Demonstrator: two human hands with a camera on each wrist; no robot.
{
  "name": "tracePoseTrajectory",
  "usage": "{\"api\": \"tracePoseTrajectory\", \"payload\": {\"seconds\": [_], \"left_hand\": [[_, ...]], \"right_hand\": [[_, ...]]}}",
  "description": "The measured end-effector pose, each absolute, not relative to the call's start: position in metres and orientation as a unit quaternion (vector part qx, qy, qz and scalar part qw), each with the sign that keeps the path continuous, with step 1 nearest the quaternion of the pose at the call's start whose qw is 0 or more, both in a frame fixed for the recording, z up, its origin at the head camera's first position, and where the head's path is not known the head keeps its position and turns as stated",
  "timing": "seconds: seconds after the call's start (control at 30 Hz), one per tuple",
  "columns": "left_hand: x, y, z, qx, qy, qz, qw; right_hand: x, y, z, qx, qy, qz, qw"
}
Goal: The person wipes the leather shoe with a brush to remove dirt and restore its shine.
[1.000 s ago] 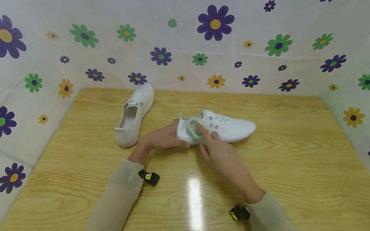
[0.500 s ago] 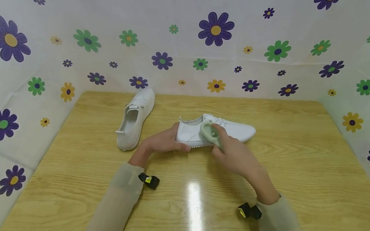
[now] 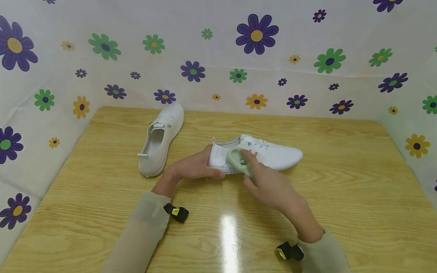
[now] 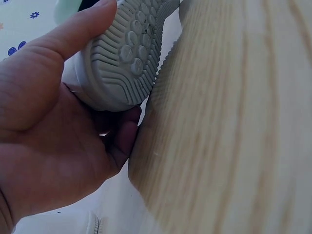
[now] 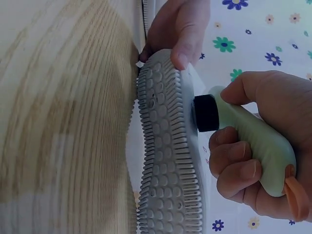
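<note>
Head view: another shoe [image 3: 165, 146] lies left of my left hand [image 3: 193, 165], which grips the white shoe [image 3: 273, 154] rightward; my right hand [image 3: 275, 190] (curled) holds a green brush [image 5: 265, 144].

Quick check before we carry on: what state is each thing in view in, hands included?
White lace-up shoe with grey ridged sole: tilted sideways, laced, heel gripped.
Second white lace-up shoe: upright, toe pointing away, untouched.
Pale green brush with black bristles: held, bristles against the tilted shoe's side.
Left hand: gripping the heel.
Right hand: curled around the brush handle.
Yellowish wooden table: glossy, reflecting light.
White flower-printed sheet: creased.
</note>
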State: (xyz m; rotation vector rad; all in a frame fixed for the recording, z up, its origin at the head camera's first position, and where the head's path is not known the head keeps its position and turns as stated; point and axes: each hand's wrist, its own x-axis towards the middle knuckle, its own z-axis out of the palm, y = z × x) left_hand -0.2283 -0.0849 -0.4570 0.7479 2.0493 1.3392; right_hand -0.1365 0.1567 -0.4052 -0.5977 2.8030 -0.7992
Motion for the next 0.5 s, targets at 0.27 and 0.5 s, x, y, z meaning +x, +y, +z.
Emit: {"api": "tracePoseTrajectory", "payload": {"seconds": [0.27,0.5], "left_hand": [[-0.227,-0.086,-0.455,0.265,0.779,0.486,0.295],[-0.227,-0.086,-0.454,0.256,0.786,0.479,0.297]], "right_hand": [[-0.138,0.176,-0.397,-0.180,0.933,-0.288,0.119],[-0.141,0.176,-0.401,-0.178,0.938,-0.279,0.100]]}}
